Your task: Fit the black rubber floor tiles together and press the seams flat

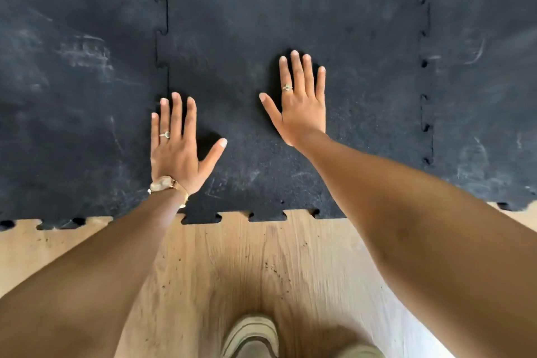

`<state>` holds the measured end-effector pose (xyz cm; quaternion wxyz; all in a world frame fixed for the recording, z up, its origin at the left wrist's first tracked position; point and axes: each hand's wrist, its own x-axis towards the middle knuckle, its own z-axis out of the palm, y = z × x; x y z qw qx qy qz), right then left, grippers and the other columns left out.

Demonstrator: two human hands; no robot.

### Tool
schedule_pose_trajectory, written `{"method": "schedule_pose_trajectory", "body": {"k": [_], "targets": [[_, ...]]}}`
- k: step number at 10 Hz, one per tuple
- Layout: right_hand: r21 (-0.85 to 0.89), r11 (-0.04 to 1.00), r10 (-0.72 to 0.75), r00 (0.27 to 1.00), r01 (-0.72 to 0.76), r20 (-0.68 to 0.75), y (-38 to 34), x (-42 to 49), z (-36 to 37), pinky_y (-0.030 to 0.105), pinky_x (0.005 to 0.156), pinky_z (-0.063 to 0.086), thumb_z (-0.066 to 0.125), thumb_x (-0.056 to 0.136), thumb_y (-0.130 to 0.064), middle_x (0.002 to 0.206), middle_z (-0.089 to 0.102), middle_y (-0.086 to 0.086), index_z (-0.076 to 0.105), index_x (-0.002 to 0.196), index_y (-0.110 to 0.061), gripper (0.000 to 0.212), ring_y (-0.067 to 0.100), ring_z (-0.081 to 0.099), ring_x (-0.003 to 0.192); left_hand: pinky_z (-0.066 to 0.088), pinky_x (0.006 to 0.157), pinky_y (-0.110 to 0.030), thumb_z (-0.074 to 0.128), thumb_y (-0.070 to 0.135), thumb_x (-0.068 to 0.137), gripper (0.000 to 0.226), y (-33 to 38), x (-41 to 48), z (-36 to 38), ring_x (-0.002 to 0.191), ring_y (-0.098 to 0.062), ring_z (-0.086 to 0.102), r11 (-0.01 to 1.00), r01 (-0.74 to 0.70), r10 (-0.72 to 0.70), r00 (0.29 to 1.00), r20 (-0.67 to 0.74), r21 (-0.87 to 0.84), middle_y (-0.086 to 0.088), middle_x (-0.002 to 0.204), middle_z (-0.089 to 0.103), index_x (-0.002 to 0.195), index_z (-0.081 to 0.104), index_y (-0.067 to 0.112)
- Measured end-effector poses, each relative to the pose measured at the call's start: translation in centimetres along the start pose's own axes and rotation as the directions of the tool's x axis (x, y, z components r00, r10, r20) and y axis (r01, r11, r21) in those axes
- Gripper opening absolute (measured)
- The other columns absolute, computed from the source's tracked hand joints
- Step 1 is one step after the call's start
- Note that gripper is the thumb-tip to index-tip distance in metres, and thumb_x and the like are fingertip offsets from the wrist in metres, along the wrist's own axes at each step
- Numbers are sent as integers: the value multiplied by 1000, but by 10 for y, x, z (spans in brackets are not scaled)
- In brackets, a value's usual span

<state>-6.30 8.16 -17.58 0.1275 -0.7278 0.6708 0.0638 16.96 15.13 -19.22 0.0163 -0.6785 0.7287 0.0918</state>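
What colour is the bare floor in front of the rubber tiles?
Light tan wood grain, seen in the head view, contrasting with the scuffed black tiles.

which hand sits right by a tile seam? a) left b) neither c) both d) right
a: the left hand lies flat with its fingers beside the left seam, while the right hand rests mid-tile, well away from any seam.

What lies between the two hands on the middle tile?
Nothing: the head view shows only bare middle tile between the left hand and the right hand.
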Motion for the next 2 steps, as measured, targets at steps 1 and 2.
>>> {"method": "schedule_pose_trajectory", "body": {"k": [1, 2], "targets": [[-62, 988, -136, 988, 140, 66, 15, -24, -20, 45, 122, -1, 22, 100, -57, 163, -6, 8, -3, 154, -8, 77, 26, -10, 150, -1, 122, -42, 29, 72, 90, 92, 9, -13, 0, 150, -30, 1, 1000, 12, -11, 1000, 23, -22, -13, 163, 5, 155, 5, 12], [-233, 875, -438, 899, 425, -5, 40, -74, -73, 46, 122, 4, 28, 100, -53, 163, -3, 10, -4, 153, -4, 78, 27, -4, 150, 7, 121, -45, 18, 73, 88, 95, 23, -4, -35, 149, -32, 2, 995, 101, -99, 968, 230, 1, -15, 162, 2, 154, 4, 6]]}}
